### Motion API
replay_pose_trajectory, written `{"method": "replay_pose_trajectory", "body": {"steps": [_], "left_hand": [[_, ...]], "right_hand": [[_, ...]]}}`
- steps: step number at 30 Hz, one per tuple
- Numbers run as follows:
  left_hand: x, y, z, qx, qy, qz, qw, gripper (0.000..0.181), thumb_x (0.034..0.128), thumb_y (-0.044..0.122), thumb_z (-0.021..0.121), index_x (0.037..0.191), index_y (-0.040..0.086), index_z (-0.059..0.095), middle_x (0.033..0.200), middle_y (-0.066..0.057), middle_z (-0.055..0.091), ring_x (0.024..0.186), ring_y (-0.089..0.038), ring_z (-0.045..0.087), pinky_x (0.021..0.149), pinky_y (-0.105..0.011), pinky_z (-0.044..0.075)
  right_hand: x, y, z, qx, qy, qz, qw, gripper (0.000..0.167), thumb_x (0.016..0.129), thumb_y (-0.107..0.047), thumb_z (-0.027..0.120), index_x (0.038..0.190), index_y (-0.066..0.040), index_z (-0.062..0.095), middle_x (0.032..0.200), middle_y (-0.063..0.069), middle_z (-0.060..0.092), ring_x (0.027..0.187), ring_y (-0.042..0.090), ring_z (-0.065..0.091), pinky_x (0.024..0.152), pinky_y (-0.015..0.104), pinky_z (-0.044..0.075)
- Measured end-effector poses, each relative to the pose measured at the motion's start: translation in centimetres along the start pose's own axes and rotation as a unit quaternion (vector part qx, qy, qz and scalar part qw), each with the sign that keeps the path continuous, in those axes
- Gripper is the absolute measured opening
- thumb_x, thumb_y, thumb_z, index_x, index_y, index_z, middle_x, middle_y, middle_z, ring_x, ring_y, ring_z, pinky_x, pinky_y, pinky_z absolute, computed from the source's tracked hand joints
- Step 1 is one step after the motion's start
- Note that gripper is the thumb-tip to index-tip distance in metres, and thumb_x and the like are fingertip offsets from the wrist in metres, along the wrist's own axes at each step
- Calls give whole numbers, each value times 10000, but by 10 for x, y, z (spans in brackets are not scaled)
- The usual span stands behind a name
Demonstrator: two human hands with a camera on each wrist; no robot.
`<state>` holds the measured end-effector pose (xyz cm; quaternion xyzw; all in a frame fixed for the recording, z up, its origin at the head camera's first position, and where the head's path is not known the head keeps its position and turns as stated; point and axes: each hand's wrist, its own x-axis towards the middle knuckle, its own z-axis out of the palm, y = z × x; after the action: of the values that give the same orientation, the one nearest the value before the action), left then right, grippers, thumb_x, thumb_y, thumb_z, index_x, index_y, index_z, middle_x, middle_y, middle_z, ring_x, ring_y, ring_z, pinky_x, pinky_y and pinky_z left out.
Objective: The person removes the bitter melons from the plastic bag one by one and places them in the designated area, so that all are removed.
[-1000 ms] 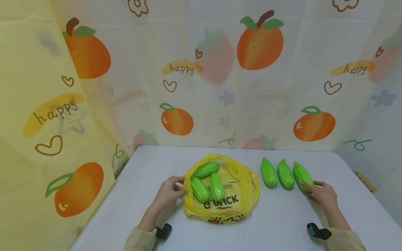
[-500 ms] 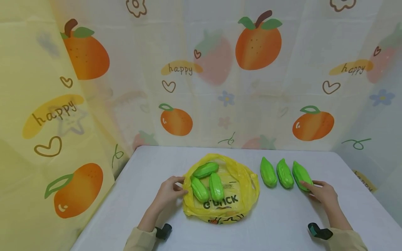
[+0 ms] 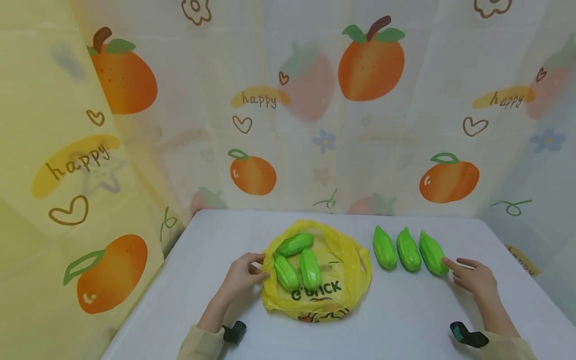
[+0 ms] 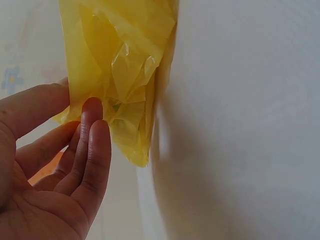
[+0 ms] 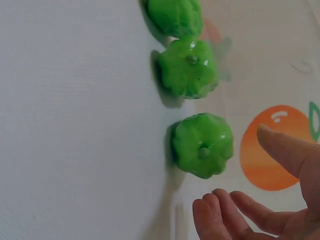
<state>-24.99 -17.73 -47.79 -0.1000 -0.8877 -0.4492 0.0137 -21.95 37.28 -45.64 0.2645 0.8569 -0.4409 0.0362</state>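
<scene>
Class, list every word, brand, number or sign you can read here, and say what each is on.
"happy": curtain, left side.
"happy": curtain, back middle.
"happy": curtain, back right.
"happy", apparently, partly hidden: curtain, beyond the table's right edge.
"e RICK", with a letter between partly covered: bag.
Small line above that on the bag: too blurred to read.
No numbers are readable.

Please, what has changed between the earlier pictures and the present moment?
The right hand has let go of the rightmost green vegetable and moved to the right. The left hand still holds the edge of the yellow bag; no vegetable has visibly moved.
</scene>
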Motion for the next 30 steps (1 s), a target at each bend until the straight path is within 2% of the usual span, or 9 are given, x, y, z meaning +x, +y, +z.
{"method": "replay_pose_trajectory", "body": {"steps": [2, 7, 15, 18, 21, 22, 25, 27, 30], "left_hand": [[-1, -1, 0, 43, -33, 23, 10000, 491, 752, 133, 792, 1210, 59, 629, 1095, -44, 634, 766, -94, 622, 664, -216, 518], [-1, -1, -1, 54, 5, 66, 10000, 491, 746, 137, 797, 1204, 66, 634, 1083, -41, 634, 768, -94, 623, 668, -215, 519], [-3, 0, -3, 6, 18, 83, 10000, 488, 759, 147, 792, 1211, 63, 629, 1095, -53, 630, 768, -100, 630, 661, -210, 520], [-3, 0, -3, -3, 23, 73, 10000, 495, 761, 151, 792, 1219, 63, 625, 1102, -57, 627, 767, -103, 634, 664, -209, 521], [-3, 1, -3, 2, 25, 60, 10000, 494, 764, 150, 790, 1221, 63, 624, 1099, -57, 626, 766, -102, 632, 667, -211, 521], [-3, 2, -4, 7, 28, 40, 10000, 492, 765, 148, 788, 1222, 66, 624, 1096, -54, 627, 766, -101, 631, 669, -212, 520], [-4, 3, -4, 9, 24, 30, 10000, 488, 765, 144, 787, 1219, 65, 625, 1086, -53, 627, 764, -102, 629, 666, -214, 520], [-4, 3, -4, 29, 21, 31, 10000, 488, 767, 146, 786, 1221, 66, 624, 1083, -51, 627, 765, -101, 626, 666, -214, 519], [-4, 2, -3, 64, 23, 55, 10000, 491, 768, 150, 786, 1222, 62, 622, 1082, -52, 628, 767, -100, 623, 663, -216, 518]], "right_hand": [[1, 2, -2, 151, 45, -9, 9999, 1030, 802, -667, 561, 1411, 119, 289, 1357, 401, 343, 771, 184, 673, 675, 289, 562], [2, 1, -6, 339, 277, -113, 9990, 1050, 772, -694, 575, 1427, 80, 302, 1390, 372, 351, 696, 73, 643, 652, 308, 567], [-26, -26, -7, 267, 294, -514, 9979, 893, 861, -588, 547, 1415, 80, 331, 1396, 336, 390, 707, -28, 572, 678, 243, 562], [-34, -35, -4, 226, 276, -604, 9975, 869, 876, -585, 528, 1414, 71, 339, 1400, 332, 388, 857, 183, 650, 699, 258, 563], [-38, -42, 1, 238, 205, -645, 9974, 860, 880, -593, 515, 1420, 54, 342, 1409, 324, 382, 1146, 369, 542, 706, 252, 560], [-39, -44, 3, 271, 174, -650, 9974, 864, 878, -596, 517, 1424, 49, 338, 1412, 322, 375, 1185, 404, 493, 709, 251, 559], [-40, -48, 8, 252, 155, -712, 9970, 850, 875, -594, 526, 1421, 35, 356, 1405, 306, 397, 1089, 332, 561, 679, 203, 543], [-40, -51, 12, 234, 173, -774, 9966, 837, 874, -587, 535, 1414, 31, 373, 1392, 296, 421, 932, 196, 617, 663, 182, 535], [-41, -54, 17, 241, 188, -902, 9955, 821, 867, -579, 558, 1396, 30, 402, 1365, 294, 456, 785, 39, 602, 660, 178, 533]]}}
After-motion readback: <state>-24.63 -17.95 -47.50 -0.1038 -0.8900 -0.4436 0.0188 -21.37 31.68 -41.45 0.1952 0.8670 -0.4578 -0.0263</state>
